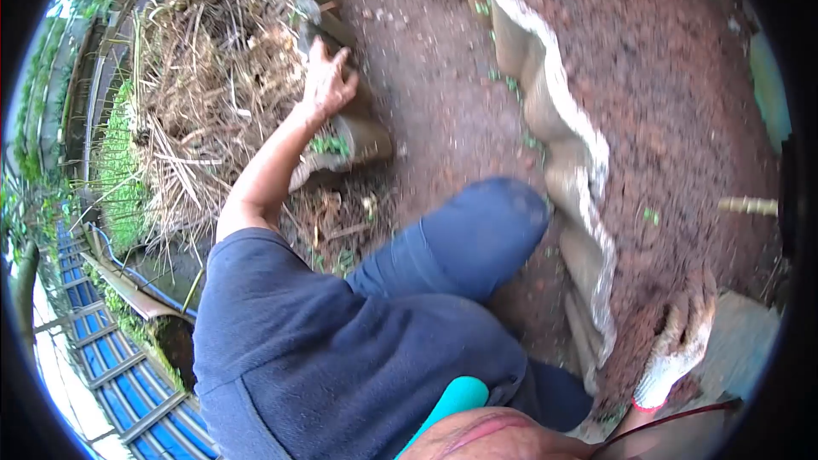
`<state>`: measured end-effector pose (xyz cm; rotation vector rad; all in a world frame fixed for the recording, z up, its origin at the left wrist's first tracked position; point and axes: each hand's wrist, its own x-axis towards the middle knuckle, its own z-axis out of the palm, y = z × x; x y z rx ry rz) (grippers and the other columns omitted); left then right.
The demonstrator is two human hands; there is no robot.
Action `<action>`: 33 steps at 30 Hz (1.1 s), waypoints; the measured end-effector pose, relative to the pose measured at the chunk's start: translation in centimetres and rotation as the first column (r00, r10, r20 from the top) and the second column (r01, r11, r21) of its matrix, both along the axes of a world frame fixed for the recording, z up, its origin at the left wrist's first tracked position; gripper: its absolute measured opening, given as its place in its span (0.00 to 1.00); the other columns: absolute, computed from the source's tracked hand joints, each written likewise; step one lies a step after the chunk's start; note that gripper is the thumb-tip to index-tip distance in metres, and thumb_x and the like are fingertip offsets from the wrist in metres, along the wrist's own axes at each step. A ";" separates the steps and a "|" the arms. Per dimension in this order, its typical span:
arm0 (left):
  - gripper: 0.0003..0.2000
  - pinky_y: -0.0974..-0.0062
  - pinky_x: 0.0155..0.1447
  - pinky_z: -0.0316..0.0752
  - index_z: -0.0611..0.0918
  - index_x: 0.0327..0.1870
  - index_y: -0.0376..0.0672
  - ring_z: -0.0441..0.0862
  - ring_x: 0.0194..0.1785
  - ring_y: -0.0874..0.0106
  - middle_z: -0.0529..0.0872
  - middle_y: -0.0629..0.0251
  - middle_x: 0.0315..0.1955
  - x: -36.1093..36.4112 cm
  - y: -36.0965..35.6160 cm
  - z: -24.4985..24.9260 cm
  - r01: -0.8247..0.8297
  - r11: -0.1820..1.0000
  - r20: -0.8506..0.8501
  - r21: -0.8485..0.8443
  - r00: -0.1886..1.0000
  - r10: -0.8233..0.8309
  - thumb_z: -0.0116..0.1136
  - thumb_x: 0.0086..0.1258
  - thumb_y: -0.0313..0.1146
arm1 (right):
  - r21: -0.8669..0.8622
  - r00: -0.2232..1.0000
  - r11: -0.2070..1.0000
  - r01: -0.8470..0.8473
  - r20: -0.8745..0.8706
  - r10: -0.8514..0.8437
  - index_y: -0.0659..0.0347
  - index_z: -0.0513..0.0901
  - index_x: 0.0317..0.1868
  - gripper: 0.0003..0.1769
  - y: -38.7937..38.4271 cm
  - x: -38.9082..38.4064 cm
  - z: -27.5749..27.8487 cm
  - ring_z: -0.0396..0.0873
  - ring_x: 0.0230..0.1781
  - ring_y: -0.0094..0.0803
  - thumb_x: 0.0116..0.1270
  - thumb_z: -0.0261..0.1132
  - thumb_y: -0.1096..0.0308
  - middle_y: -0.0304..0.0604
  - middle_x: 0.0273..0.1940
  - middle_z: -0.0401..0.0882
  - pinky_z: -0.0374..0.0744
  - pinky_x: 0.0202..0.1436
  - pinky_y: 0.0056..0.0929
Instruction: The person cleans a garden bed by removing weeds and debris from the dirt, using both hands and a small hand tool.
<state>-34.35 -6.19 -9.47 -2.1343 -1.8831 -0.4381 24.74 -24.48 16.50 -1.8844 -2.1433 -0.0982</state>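
Apparently, the right grip [682, 336], in a dirty knitted glove [656, 382], is low over the dark soil [673, 162]; its fingers are bent, but whether they pinch something I cannot tell. The soil lies directly beside these fingers and spreads beyond them, behind the right corrugated sheet [569, 162]. It looks loose and crumbly, so probably it is light by the handful and best scooped with a cupped palm. This sheet should be stiff, perhaps brittle along its pale wavy rim; a flat hold on the top seems safer. Across the earth path [426, 60], the bare left grip [330, 85] has its fingers spread, at the rim of the left corrugated sheet [368, 138]. Farther, dry straw [204, 51] is heaped, likely light and prickly.
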 end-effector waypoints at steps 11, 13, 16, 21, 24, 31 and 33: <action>0.33 0.51 0.66 0.67 0.74 0.68 0.45 0.66 0.63 0.45 0.66 0.41 0.56 -1.0 1.6 0.5 -0.239 0.957 0.261 -0.166 0.925 0.277 0.62 0.55 0.29 | 0.138 0.738 0.725 -0.674 0.096 0.668 0.59 0.79 0.55 0.20 22.7 -24.4 -9.4 0.72 0.64 0.52 0.62 0.67 0.66 0.51 0.61 0.74 0.71 0.68 0.48; 0.33 0.51 0.65 0.68 0.74 0.68 0.45 0.66 0.62 0.46 0.66 0.42 0.54 -1.0 1.6 0.4 -0.250 0.962 0.332 -0.111 0.903 0.273 0.62 0.55 0.28 | 0.078 0.735 0.737 -0.671 -0.056 0.675 0.58 0.79 0.55 0.19 23.3 -26.8 -11.6 0.73 0.63 0.51 0.64 0.65 0.65 0.51 0.61 0.75 0.71 0.68 0.47; 0.33 0.51 0.66 0.67 0.74 0.67 0.44 0.66 0.62 0.44 0.67 0.41 0.55 -0.7 1.8 0.6 -0.235 0.971 0.304 -0.047 0.922 0.238 0.62 0.55 0.27 | -0.136 0.764 0.752 -0.645 -0.151 0.627 0.59 0.80 0.54 0.19 25.3 -29.5 -14.3 0.75 0.60 0.52 0.65 0.64 0.61 0.53 0.57 0.77 0.74 0.64 0.47; 0.28 0.44 0.68 0.62 0.76 0.61 0.38 0.63 0.66 0.40 0.70 0.40 0.52 -1.6 2.1 0.4 -0.155 0.984 0.336 -0.083 0.926 0.174 0.59 0.54 0.24 | -0.321 0.853 0.799 -0.509 -0.061 0.519 0.64 0.80 0.51 0.22 31.1 -32.7 -19.5 0.77 0.56 0.54 0.63 0.64 0.58 0.59 0.53 0.78 0.77 0.60 0.47; 0.27 0.48 0.68 0.63 0.78 0.59 0.40 0.66 0.64 0.43 0.70 0.41 0.52 -1.7 2.0 0.5 -0.175 0.981 0.359 -0.087 0.913 0.195 0.59 0.53 0.23 | -0.419 0.907 0.812 -0.406 -0.076 0.415 0.64 0.73 0.66 0.34 33.5 -34.3 -22.4 0.71 0.65 0.58 0.66 0.65 0.52 0.63 0.65 0.71 0.72 0.69 0.47; 0.28 0.52 0.70 0.62 0.79 0.61 0.45 0.67 0.60 0.48 0.70 0.45 0.53 -1.9 2.0 0.6 -0.184 0.972 0.428 -0.148 0.874 0.231 0.62 0.55 0.24 | -0.482 0.965 0.841 -0.245 -0.037 0.260 0.62 0.65 0.73 0.44 37.6 -36.8 -30.2 0.63 0.72 0.61 0.64 0.66 0.44 0.62 0.73 0.62 0.64 0.75 0.50; 0.27 0.49 0.72 0.59 0.79 0.62 0.46 0.66 0.63 0.46 0.72 0.46 0.51 -1.5 2.0 0.7 -0.211 0.970 0.303 -0.120 0.923 0.238 0.63 0.56 0.26 | -0.445 0.971 0.870 -0.214 -0.001 0.238 0.60 0.64 0.74 0.46 38.1 -37.3 -31.8 0.59 0.74 0.62 0.63 0.67 0.42 0.61 0.74 0.59 0.62 0.75 0.56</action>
